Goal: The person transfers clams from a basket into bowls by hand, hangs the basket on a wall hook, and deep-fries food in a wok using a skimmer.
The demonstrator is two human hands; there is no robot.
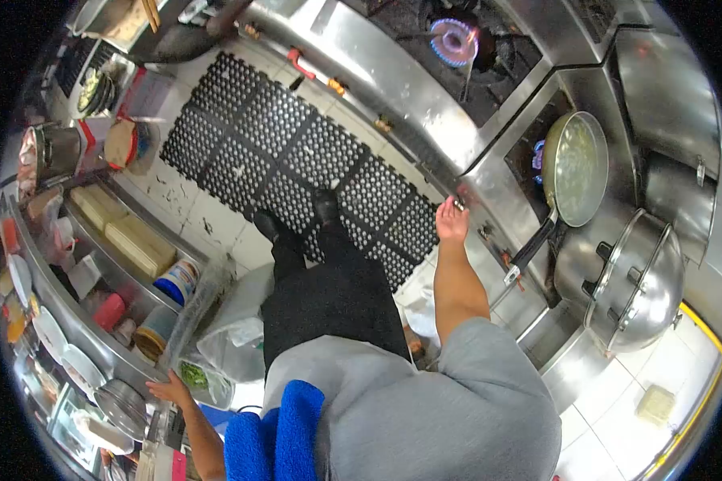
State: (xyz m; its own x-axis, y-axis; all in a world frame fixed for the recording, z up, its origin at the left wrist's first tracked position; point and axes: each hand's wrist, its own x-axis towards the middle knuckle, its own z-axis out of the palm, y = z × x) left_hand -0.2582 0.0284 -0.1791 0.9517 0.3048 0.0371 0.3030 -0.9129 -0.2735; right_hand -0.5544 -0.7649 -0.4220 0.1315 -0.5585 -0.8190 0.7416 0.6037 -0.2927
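Note:
My left hand (171, 389) is out over the side counter, fingers apart and holding nothing, close to a stack of metal bowls (122, 409). By the front edge of the stove, my right hand (452, 222) is raised with its fingers partly spread. A small dark spot shows at those fingers; I cannot make out what it is. A frying pan (579, 170) with clear liquid sits tilted over a burner at the right, its black handle (533, 247) pointing toward me. Another burner (455, 42) burns with a bare blue flame.
A large metal pot with a lid (638, 280) stands right of the pan. Black rubber matting (257, 144) covers the floor at my feet. On the left, a counter holds plastic containers (140, 244) and a tub (176, 280). A lined bin (237, 329) is beside my leg.

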